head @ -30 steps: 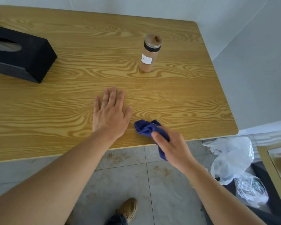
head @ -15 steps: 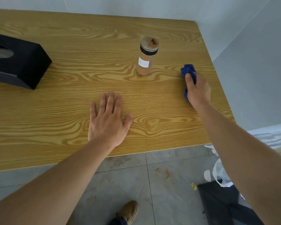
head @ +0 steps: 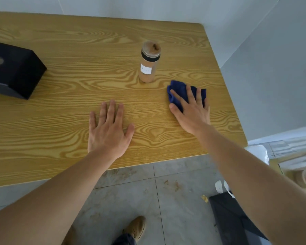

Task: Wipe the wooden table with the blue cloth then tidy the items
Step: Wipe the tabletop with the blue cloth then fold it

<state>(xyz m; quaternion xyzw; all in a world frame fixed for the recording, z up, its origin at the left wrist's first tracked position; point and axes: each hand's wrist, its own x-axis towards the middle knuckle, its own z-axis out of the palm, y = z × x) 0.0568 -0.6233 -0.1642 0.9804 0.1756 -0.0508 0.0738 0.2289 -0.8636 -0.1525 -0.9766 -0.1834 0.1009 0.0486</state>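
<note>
The wooden table [head: 64,110] fills the upper part of the view. My right hand [head: 191,112] lies flat with spread fingers on the bunched blue cloth [head: 179,89], pressing it to the table just right of and nearer than the brown bottle [head: 149,62]. That bottle stands upright with a black band and a white label. My left hand [head: 109,131] rests flat on the wood, fingers apart, holding nothing. A black tissue box [head: 16,73] sits at the left edge, partly cut off.
White walls close off the table's far side and right end. Below the near edge is grey tiled floor with my shoe [head: 135,227], a dark flat object [head: 233,218] and a white plastic bag [head: 258,152] at the right.
My right hand has slid the blue cloth from the table's right edge back toward me and leftward, closer to the bottle, and now lies flatter on it. The left hand has stayed in place.
</note>
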